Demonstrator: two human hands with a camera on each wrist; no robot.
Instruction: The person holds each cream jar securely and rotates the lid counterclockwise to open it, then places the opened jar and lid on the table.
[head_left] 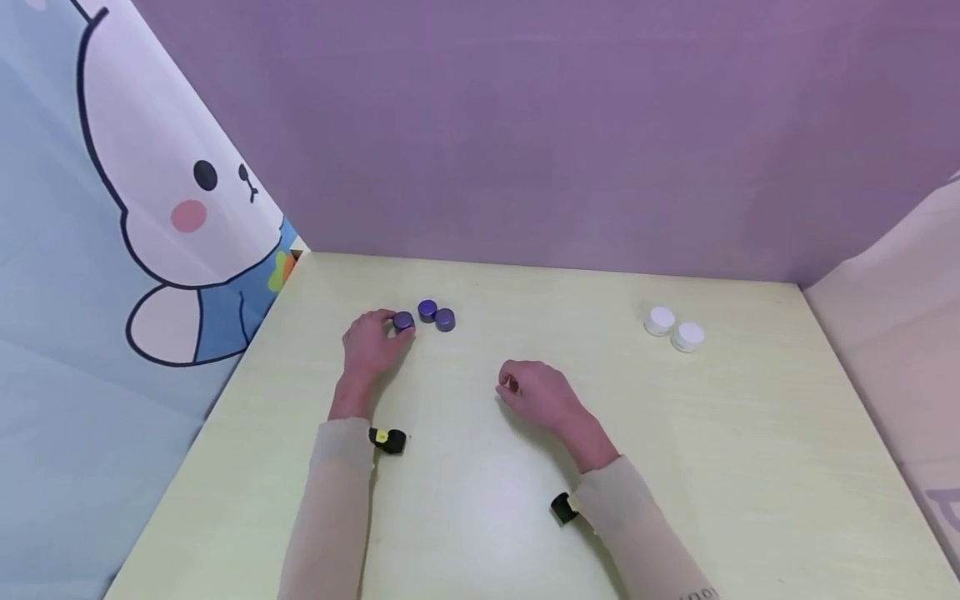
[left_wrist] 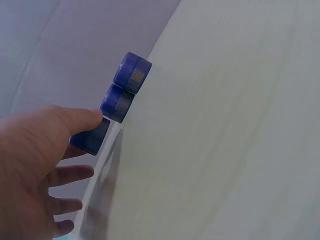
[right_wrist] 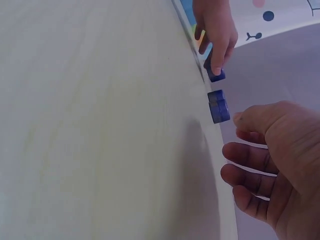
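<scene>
Left fingers [left_wrist: 75,175] pinch purple jar [head_left: 403,320] | right fingers [right_wrist: 247,156] loosely curled, empty | pale tabletop [head_left: 465,517] | mauve backdrop [head_left: 525,125], cartoon-print curtain [head_left: 112,400]

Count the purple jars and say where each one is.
3. The first jar is pinched by the left hand; the second jar and third jar stand together on the table just to its right, the third furthest right.

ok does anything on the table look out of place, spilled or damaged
Nothing stands out: no spill or damage shows. The left hand pinches one purple container beside two more purple containers, and two white containers stand upright farther right.
</scene>
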